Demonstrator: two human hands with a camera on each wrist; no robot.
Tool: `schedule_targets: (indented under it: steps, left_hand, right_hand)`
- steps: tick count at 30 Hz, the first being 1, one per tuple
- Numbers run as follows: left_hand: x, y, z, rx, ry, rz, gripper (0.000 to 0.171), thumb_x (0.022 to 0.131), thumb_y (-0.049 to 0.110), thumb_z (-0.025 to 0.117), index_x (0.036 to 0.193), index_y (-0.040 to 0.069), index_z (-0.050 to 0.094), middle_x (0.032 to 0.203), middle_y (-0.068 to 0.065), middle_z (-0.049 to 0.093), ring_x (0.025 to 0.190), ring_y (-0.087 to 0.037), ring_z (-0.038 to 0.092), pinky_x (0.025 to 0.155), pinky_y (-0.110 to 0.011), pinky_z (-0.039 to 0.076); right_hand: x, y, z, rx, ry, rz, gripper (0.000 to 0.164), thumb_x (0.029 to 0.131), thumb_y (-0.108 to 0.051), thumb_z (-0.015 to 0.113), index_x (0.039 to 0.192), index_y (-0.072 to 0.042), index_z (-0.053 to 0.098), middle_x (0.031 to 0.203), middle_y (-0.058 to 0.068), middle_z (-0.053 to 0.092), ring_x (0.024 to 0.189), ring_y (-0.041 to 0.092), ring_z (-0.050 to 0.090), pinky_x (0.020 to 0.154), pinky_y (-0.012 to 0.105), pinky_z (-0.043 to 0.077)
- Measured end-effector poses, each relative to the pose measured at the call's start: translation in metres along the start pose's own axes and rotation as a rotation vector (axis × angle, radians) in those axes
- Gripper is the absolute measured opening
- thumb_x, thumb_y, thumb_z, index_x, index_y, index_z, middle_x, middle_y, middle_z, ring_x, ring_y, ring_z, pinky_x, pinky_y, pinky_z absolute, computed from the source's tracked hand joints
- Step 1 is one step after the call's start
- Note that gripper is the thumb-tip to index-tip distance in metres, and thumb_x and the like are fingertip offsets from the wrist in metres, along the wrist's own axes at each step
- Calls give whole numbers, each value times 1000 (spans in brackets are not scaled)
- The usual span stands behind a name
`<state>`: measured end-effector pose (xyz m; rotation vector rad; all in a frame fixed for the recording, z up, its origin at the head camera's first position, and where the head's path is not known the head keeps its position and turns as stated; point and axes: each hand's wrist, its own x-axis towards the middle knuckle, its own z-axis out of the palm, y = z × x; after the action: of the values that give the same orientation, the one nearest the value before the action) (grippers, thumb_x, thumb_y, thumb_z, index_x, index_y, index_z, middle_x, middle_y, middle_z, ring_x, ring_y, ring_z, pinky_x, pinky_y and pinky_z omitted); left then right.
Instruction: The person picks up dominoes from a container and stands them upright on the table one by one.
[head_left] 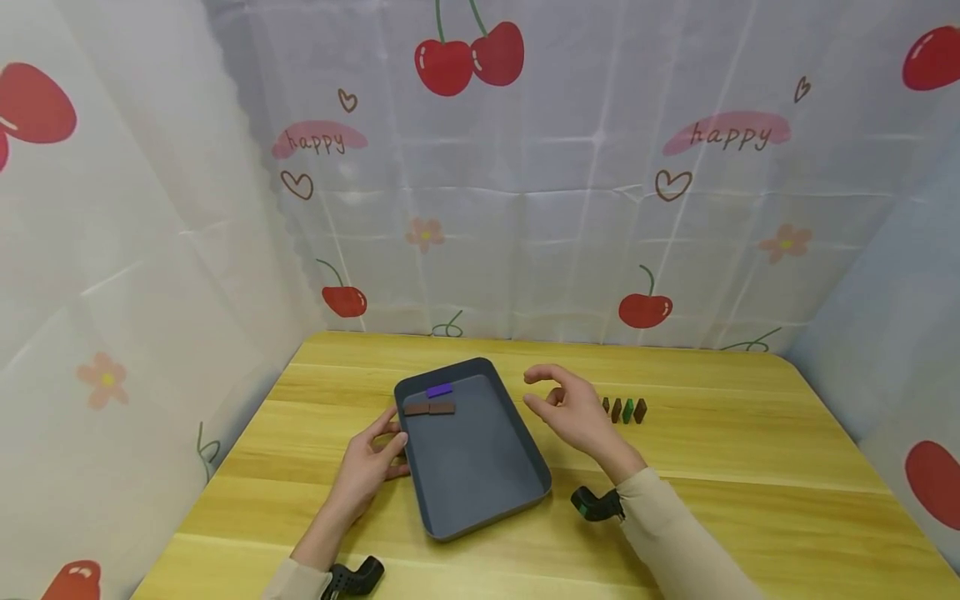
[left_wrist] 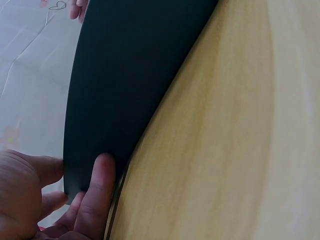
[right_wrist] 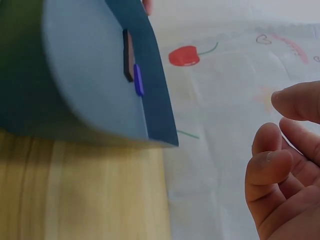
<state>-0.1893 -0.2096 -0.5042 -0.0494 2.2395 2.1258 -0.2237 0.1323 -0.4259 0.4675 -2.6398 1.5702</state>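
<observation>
A dark grey rectangular tray lies at an angle on the wooden table. In its far left part are a purple block and two brown blocks laid end to end. My left hand holds the tray's left side, thumb at the rim and other fingers against the outer wall. To the right of the tray my right hand hovers with bent fingers, thumb and index finger apart, nothing between them. Just beyond it, a green block stands upright in a row with several dark brown blocks.
The wooden table reaches back to a cherry-patterned cloth, which also hangs along both sides. Each wrist carries a black camera mount; the right one sits low beside the tray's near right corner.
</observation>
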Motion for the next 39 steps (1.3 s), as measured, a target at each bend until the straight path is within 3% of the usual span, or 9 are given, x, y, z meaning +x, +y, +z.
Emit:
schedule_targets:
  steps: [12,26,34,39]
  left_hand:
    - [-2,2,2,4,6,-21,59,105,8,59,160,16,39,139,-22,49,106,-31,70,77,-40,67]
    - [-3,4,2,-11,1,-21,58,105,10,59,160,15,40,141,-23,47,106,-30,70,77,-39,67]
    - [-1,4,1,-11,2,-20,59,105,8,58,160,15,39,141,-23,47,106,-31,70,77,-40,67]
    - [0,3,1,-4,13,-23,58,105,8,58,160,15,39,139,-22,48,105,-29,70,77,-41,67]
  right_hand:
    - [18,-12,19,-20,-52,-20,30,98,-22,72,128,-22,66,130,11,65,62,19,52,49,29,44]
    - [41,-23,51,-17,-84,0,29,99,-24,72,127,-23,67,127,-1,66,65,17,51,56,29,45]
    - [55,-28,69,-37,-135,-43,30,100,-22,71,129,-20,66,130,4,67,67,17,52,57,29,46]
    - [62,-26,81,-40,-177,-21,30,100,-24,69,129,-19,66,131,7,67,69,17,55,60,30,50]
